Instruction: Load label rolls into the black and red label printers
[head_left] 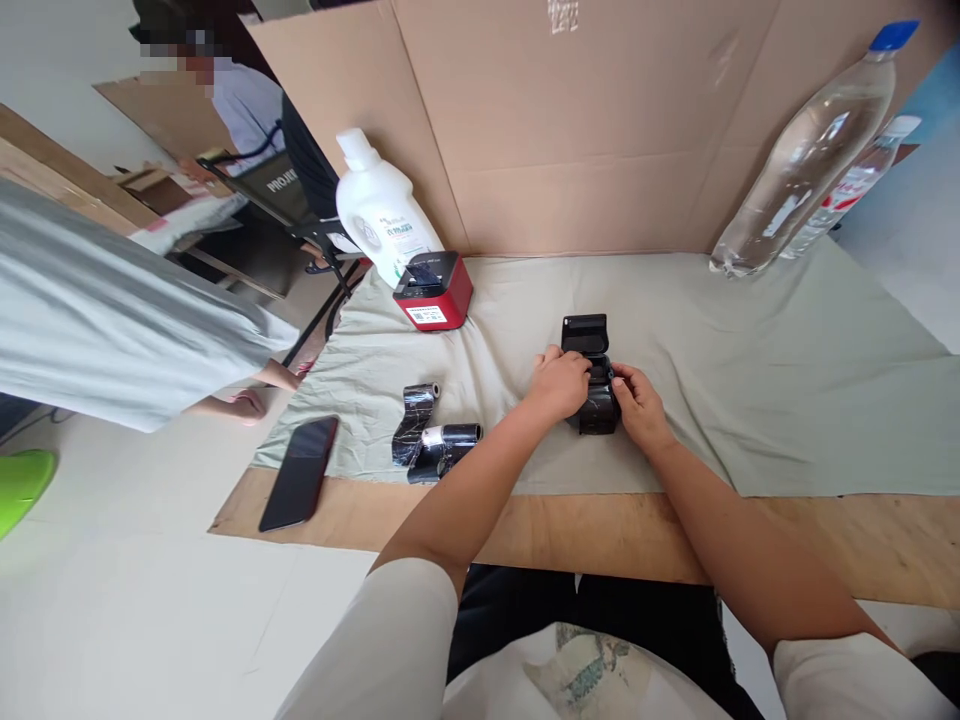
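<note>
head view: your two hands meet on a small black printer [592,375] that sits on the grey-green cloth [750,380] near the middle of the table [600,530]. your left hand [559,385] lies over the printer's left side, fingers curled down onto its top, so it is closed around the body rather than spread flat. your right hand [637,402] presses against the right side, fingers bent in toward a dark glossy roll [600,408] at the printer's near end; the two hands are close together with only the printer between them. the printer's lid [585,334] stands open, tilted away from you. how tightly you grip cannot be told from here.

to your left on the cloth lies a second black roll [431,440], partly unwound, its loose strip curling up. just beyond the cloth's edge, a dark phone [300,473] rests face up on the bare wood. farther back stand a red and black printer [435,290] and a white bottle [379,210] touching it from behind. a clear water bottle [810,150] leans against the cardboard sheet [585,130] at the far right. another person's sleeve [112,310] shows at the left, well apart from your hands.
</note>
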